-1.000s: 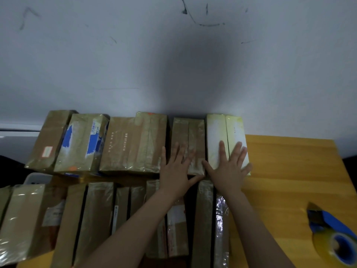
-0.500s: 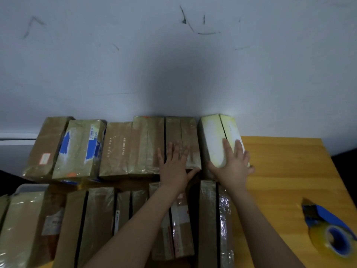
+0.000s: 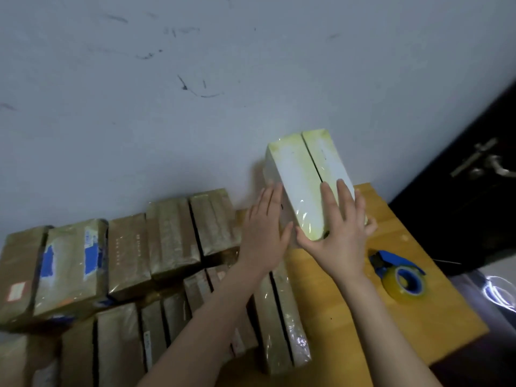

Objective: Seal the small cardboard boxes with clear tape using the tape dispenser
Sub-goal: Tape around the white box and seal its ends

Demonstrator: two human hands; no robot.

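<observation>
A pale white-and-yellow box (image 3: 300,174) wrapped in clear film is raised off the wooden table (image 3: 349,317) and tilted, its far end up against the wall. My left hand (image 3: 262,238) presses flat against the box's left side with straight fingers. My right hand (image 3: 340,238) lies over its top near end, thumb hooked round the near edge and little finger over the right edge. The blue tape dispenser (image 3: 402,277) with a roll of clear tape rests on the table to the right of my right hand, untouched.
Several brown taped boxes (image 3: 173,236) line the wall to the left, with another row (image 3: 120,344) nearer me. A long film-wrapped box (image 3: 279,317) lies under my forearms. A dark door (image 3: 460,205) stands at the right, past the table's edge.
The pale box has come up off the row and tilted, moving right. My left hand left the brown box and now presses the pale box's side. The view swung left.
</observation>
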